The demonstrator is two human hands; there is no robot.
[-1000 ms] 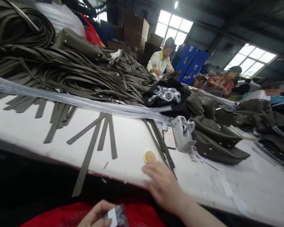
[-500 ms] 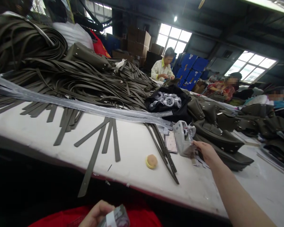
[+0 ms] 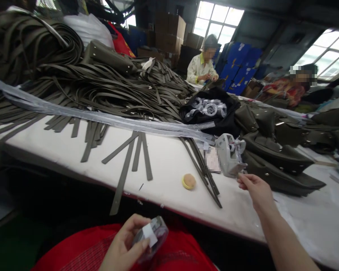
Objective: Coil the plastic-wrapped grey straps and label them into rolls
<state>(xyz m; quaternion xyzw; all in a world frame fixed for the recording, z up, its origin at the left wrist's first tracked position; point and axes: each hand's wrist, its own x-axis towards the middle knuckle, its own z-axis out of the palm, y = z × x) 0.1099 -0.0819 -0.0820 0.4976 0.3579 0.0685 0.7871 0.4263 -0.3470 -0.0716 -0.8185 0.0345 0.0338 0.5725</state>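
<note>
Holding white-banded bundle (image 3: pixel 160 230) in left hand (image 3: pixel 125 244), right hand (image 3: pixel 257 191) beside dispenser (image 3: pixel 226 159)

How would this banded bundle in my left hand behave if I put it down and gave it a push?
The bundle may slide fairly easily, as its surface looks glossy. Its rounded outline suggests it could roll if stood on edge. It probably keeps its shape, since it doesn't visibly sag in the left hand.

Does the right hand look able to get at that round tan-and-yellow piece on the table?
Likely yes: the piece lies uncovered near the right hand, with just some low dark strips between them, which it could probably pass over.
</note>
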